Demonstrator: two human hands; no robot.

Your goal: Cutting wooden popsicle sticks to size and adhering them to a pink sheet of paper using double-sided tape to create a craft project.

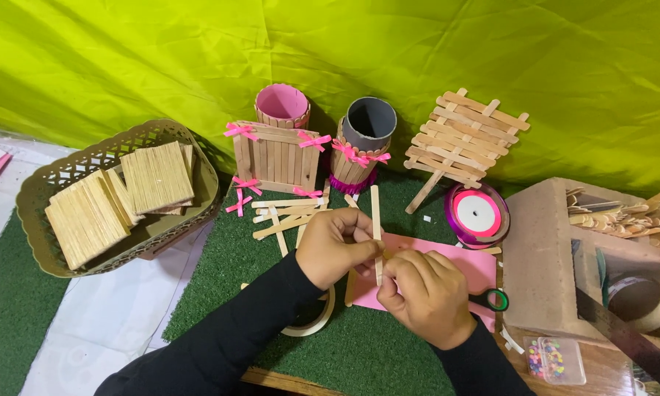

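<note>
My left hand (337, 246) and my right hand (425, 293) meet over a pink paper sheet (465, 268) on the green turf mat (359, 345). Both pinch a long wooden craft stick (375, 213) that stands nearly upright in the view. Loose craft sticks (282, 216) lie just beyond my left hand. A roll of tape (311, 323) sits under my left wrist. Green-handled scissors (495, 299) lie to the right of my right hand.
A lattice basket (44, 183) at left holds stacks of sticks. At the back stand a stick fence panel with pink bows (275, 158), two stick-clad cups (282, 106) (366, 128), a stick lattice (465, 136) and a pink ribbon spool (478, 214). A box (542, 249) and a bead case (553, 361) sit at right.
</note>
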